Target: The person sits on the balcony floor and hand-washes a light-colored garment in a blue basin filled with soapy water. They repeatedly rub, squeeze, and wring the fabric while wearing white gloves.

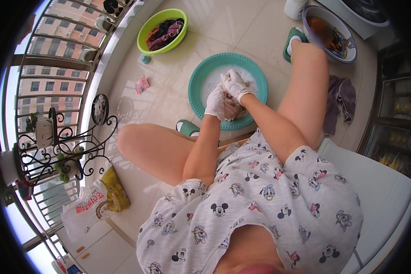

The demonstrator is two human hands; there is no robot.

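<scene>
A round teal plastic basin (194, 90) stands on the floor between my legs and holds sudsy water. Over its middle, my left hand (215, 102) and my right hand (235, 84), both in white gloves, are pressed close together. Both are closed on a wet pinkish-beige cloth (233, 107), which hangs below them against the near side of the basin. The fingertips meet at the top, where a bit of cloth shows beside my right hand. The lower end of the cloth lies near the basin's rim.
A lime-green basin (142, 37) of dark and purple clothes stands at the upper left, beside a small bottle cap (145, 59) and a pink packet (142, 84). A grey-white basin (352, 51) of clothes and a crumpled purple-grey cloth (339, 99) are at the right. Plastic bags (99, 202) lie lower left.
</scene>
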